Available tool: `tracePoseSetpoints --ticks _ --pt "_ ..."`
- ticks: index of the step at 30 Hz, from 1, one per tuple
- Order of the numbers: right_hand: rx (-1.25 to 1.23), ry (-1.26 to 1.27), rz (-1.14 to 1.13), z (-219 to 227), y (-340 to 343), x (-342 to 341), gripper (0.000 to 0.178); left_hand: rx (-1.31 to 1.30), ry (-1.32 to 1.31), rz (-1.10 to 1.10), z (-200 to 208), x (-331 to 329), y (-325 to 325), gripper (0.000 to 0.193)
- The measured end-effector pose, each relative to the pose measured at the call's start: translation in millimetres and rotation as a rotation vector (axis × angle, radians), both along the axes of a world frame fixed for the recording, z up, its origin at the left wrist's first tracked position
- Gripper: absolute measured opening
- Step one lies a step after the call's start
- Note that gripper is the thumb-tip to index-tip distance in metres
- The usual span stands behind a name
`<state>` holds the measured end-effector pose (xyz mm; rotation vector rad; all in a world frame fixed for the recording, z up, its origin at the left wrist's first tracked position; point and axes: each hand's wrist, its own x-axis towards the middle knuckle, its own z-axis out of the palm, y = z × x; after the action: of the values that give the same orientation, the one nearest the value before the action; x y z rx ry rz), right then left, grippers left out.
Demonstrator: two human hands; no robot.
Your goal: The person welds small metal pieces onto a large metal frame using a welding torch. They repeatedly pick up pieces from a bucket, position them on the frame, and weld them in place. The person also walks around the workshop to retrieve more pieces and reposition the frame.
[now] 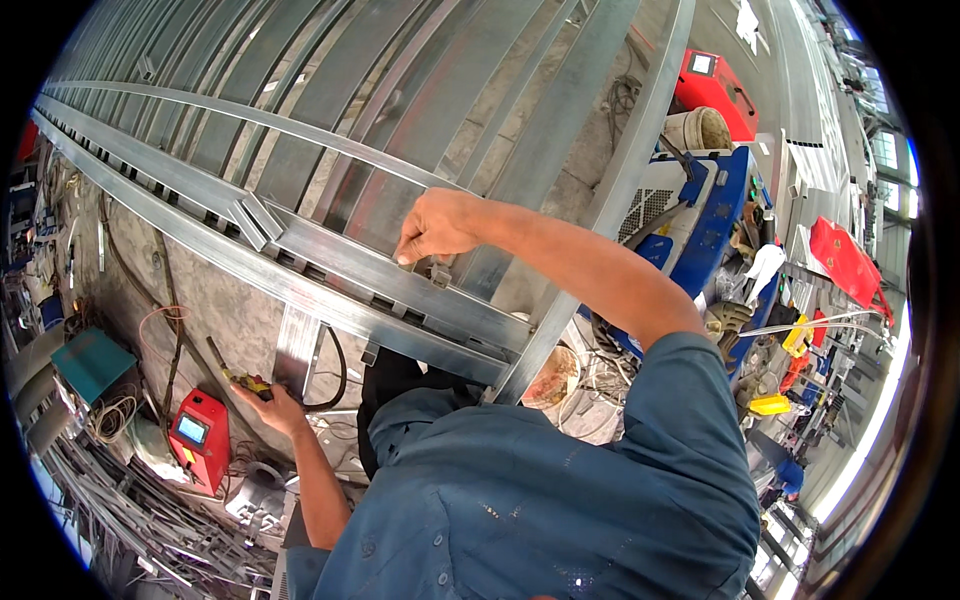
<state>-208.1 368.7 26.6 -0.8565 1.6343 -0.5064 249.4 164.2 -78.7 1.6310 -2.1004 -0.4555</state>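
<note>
My right hand point(440, 228) reaches over a metal frame. Its fingers are curled and pinched together just above a galvanized steel rail point(370, 270); whatever they hold is hidden or too small to name. Beside those fingertips a small metal bracket point(438, 273) sits on the rail. Down at the left, my left hand point(278, 408) is closed around a welding torch point(250, 383) with a yellow and dark grip, and a black cable point(342, 370) curves near it. The torch is held away from the rails. Two short metal channel pieces point(257, 220) lie across the frame.
Long parallel steel slats point(440, 110) fill the far side. A red machine with a screen point(200, 440) and a teal box point(92, 362) stand at the left among cables. At the right are a blue cart point(715, 230), a bucket point(697, 130) and another red machine point(718, 92).
</note>
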Motion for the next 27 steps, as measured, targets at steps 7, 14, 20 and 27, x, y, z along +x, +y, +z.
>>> tracePoseSetpoints --ticks 7,14,20,27 --pt "0.019 0.033 0.043 6.5 0.6 -1.3 0.038 0.119 0.05 0.041 10.7 -9.9 3.4 0.089" --pt "0.036 0.024 0.09 10.6 -4.1 -4.1 0.038 0.102 0.036 0.043 13.4 -11.1 6.0 0.091" --pt "0.009 -0.038 0.06 -4.7 -1.7 -2.9 0.036 0.119 0.041 0.048 14.8 -13.2 5.4 0.091" --pt "0.049 -0.062 0.054 -0.5 -2.9 -3.4 0.036 0.125 0.006 0.064 22.2 -20.1 8.2 0.09"
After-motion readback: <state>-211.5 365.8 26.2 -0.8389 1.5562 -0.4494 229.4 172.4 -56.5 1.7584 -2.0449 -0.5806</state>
